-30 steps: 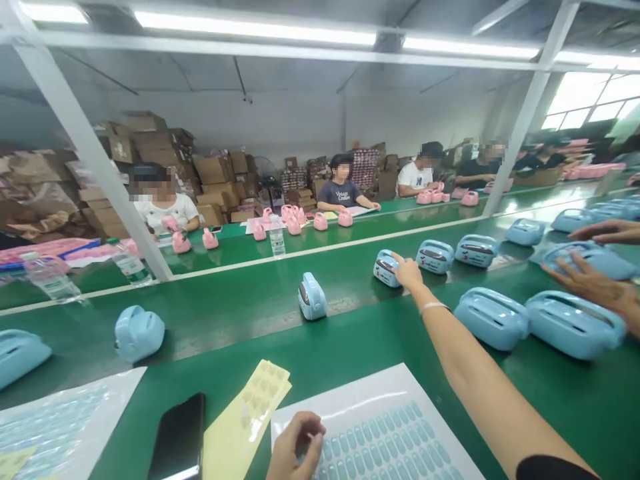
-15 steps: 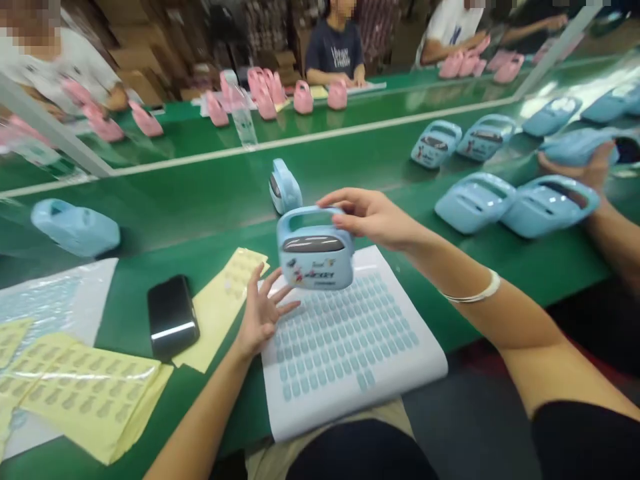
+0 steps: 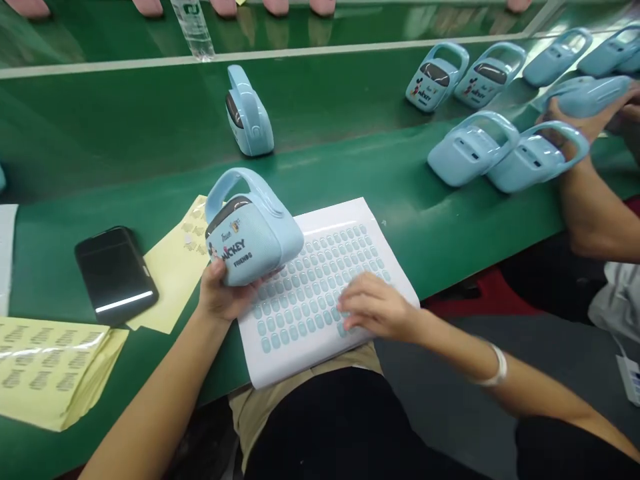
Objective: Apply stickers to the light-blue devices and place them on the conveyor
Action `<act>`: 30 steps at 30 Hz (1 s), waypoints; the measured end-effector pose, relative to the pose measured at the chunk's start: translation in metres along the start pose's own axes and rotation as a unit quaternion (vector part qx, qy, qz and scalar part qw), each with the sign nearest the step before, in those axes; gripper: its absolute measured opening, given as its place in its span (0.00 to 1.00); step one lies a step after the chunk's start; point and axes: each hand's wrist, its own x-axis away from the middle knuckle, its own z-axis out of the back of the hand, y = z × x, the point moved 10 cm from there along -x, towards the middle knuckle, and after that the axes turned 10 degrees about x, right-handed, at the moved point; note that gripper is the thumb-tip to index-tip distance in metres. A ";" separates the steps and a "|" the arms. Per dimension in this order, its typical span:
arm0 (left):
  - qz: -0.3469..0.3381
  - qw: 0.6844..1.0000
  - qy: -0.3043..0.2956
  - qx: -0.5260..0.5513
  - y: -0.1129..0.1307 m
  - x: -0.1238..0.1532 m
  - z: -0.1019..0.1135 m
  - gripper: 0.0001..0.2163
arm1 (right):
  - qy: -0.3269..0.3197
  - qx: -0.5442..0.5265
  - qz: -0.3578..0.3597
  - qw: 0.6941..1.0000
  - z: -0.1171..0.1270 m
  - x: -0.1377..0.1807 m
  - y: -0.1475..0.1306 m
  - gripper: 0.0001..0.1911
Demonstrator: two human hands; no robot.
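My left hand [image 3: 220, 297] grips the underside of a light blue toy case with a handle [image 3: 250, 230], printed "Mickey Friends", holding it tilted over the left edge of a white sheet of small blue oval stickers [image 3: 320, 293]. My right hand [image 3: 373, 308] rests on the sheet's right part, fingers curled down onto the stickers, a bracelet on the wrist. Whether a sticker is between the fingertips I cannot see.
A black phone [image 3: 115, 273] lies on yellow backing sheets [image 3: 173, 267], with more yellow sheets [image 3: 50, 367] at left. Another blue case [image 3: 247, 113] stands on the green belt [image 3: 350, 160]. Several blue cases [image 3: 475, 147] lie at right, where another person's hand [image 3: 575, 127] holds one. A bottle [image 3: 193, 27] stands behind.
The blue case passed from my right hand to my left hand and came down nearer the sheet. My right hand dropped onto the stickers. My view tilted further down.
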 end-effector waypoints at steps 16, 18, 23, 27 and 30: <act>0.059 0.998 0.012 0.013 -0.020 0.003 0.002 0.29 | -0.069 0.136 0.055 0.987 -0.037 0.039 -0.023 0.04; 0.059 0.998 -0.005 0.023 -0.021 0.002 0.002 0.29 | -0.054 0.121 0.070 0.989 -0.035 0.035 -0.025 0.02; 0.041 0.997 -0.035 0.047 -0.016 0.005 0.005 0.27 | 0.134 0.030 0.002 0.990 0.012 -0.008 -0.013 0.03; -0.011 0.998 -0.051 0.022 -0.007 0.009 0.012 0.24 | 0.323 0.053 -0.015 0.945 0.058 -0.040 -0.019 0.02; 0.010 0.997 -0.073 -0.021 -0.013 0.014 0.019 0.26 | 0.336 0.094 0.020 0.937 0.062 -0.059 -0.035 0.03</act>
